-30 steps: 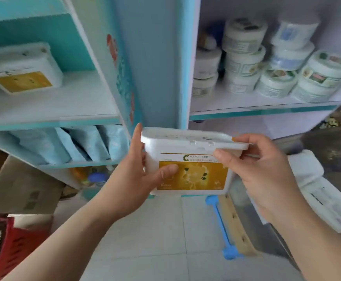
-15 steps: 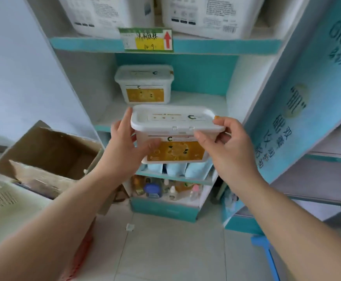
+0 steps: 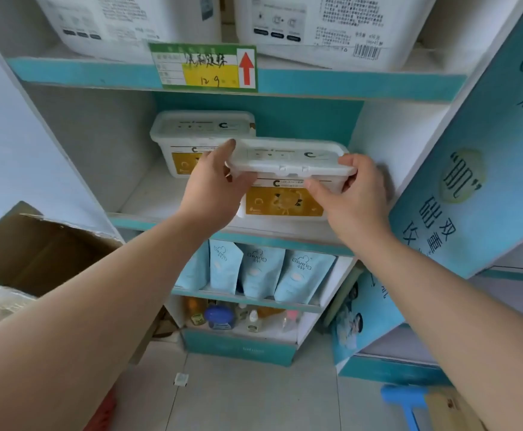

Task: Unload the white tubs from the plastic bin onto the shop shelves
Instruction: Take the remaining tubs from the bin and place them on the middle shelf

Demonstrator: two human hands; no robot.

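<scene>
A white tub with a yellow label (image 3: 285, 181) sits at the front right of the middle shelf (image 3: 148, 209). My left hand (image 3: 213, 188) grips its left end and my right hand (image 3: 350, 194) grips its right end under the lid rim. A second, identical white tub (image 3: 198, 132) stands behind it to the left, further back on the same shelf. My left hand hides part of that tub's label. The plastic bin is out of view.
Large white packs (image 3: 325, 23) fill the shelf above, over a green and yellow price tag (image 3: 204, 66). Pale blue pouches (image 3: 260, 272) and small bottles (image 3: 219, 315) occupy the lower shelves. An open cardboard box (image 3: 36, 253) stands at left. A blue printed side panel (image 3: 471, 181) rises on the right.
Both hands have carried the tub up and forward from chest height onto the middle shelf, to the right of the tub standing there. The view has moved closer to the shelves.
</scene>
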